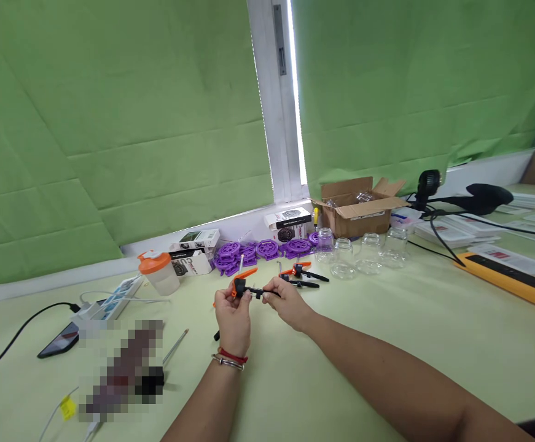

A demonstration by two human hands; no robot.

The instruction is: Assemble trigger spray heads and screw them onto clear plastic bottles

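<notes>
My left hand pinches a small black-and-orange part over the middle of the table. From its right side a thin black rod runs to my right hand, whose fingers are closed on the far end. I cannot tell whether rod and part are one piece. A black tip shows just left of my left wrist, mostly hidden. Beyond my hands lie similar pieces with black rods and orange blades. Further back is a row of purple plastic pieces.
Several clear jars stand right of the purple pieces, before an open cardboard box. Small printed boxes and an orange-lidded cup are at left. A power strip, phone and screwdriver lie nearer me.
</notes>
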